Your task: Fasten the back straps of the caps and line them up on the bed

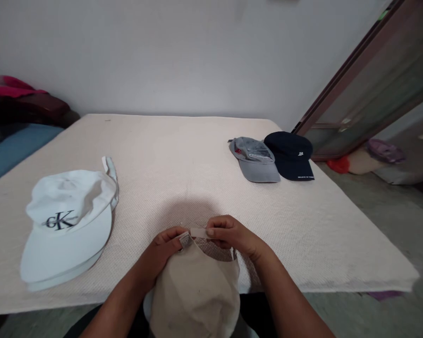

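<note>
A beige cap [197, 291] is at the table's near edge, its back opening facing away from me. My left hand [162, 251] pinches the cap's back edge beside a small metal buckle [185, 240]. Between the thumb and fingers of my right hand [229, 234] is the pale adjusting strap [198, 233], drawn out level near the buckle. Whether the strap's end sits inside the buckle I cannot tell. The cap's brim is hidden below the crown.
On the left of the cloth-covered table [162, 159] lies a white cap [66, 220] with black lettering. A grey cap [255, 159] and a navy cap [291, 155] sit side by side at the back right. Behind rises a plain wall [169, 56].
</note>
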The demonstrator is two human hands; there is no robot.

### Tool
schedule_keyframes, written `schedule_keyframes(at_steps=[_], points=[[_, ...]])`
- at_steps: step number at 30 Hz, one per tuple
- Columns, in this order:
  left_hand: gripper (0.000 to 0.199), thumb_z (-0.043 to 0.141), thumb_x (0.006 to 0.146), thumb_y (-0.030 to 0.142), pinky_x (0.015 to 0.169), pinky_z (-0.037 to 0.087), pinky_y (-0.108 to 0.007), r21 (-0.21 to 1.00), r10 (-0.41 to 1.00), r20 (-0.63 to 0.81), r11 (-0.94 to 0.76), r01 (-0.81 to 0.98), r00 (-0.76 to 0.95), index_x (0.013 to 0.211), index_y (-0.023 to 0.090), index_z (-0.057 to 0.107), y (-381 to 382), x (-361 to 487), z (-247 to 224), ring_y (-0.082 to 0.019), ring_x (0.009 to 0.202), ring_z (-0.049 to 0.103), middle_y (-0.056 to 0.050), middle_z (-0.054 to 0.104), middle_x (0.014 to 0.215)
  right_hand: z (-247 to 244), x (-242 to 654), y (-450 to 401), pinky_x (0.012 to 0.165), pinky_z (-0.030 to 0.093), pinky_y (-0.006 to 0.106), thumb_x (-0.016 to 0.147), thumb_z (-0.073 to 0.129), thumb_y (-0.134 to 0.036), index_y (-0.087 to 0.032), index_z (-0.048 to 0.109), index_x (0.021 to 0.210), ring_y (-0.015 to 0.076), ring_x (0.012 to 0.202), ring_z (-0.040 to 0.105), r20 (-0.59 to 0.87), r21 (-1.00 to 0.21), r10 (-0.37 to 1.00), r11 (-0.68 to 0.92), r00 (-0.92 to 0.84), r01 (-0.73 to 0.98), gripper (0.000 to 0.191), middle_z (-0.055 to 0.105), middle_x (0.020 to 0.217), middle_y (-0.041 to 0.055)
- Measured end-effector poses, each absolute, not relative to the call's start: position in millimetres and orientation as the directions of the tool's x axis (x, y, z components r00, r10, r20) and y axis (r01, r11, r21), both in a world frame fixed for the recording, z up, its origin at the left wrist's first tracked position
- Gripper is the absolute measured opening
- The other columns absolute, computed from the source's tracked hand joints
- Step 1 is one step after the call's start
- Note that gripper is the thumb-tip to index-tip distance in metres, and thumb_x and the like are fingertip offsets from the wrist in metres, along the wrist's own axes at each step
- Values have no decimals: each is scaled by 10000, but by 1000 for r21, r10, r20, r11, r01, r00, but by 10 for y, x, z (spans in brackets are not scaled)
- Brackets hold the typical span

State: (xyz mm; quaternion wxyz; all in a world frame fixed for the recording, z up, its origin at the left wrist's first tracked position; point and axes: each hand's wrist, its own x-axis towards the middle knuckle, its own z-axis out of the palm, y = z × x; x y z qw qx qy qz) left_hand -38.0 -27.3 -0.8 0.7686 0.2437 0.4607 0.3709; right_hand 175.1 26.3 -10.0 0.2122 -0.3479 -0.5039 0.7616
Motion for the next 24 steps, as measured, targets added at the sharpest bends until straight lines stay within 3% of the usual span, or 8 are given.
schedule_keyframes(at_steps=[7,24], points=[[161,741,701,294,580,395,-211,733,788,-539,613,-294,299,824,196,711,-266,-350,-37,-103,582,573,2,684,691,-116,1722,256,410,202,195,802,617,-394,-147,597,758,48,437,315,-270,-943,687,-331,-674,40,252,430,525,-61],[188,731,710,338,575,383,-191,750,775,-559,624,-220,295,829,193,710,-281,-323,-55,-82,586,539,17,648,668,-99,1720,238,417,216,184,780,635,-377,-145,577,733,42,445,300,-311,-926,621,-370,-719,81,244,404,519,-70]])
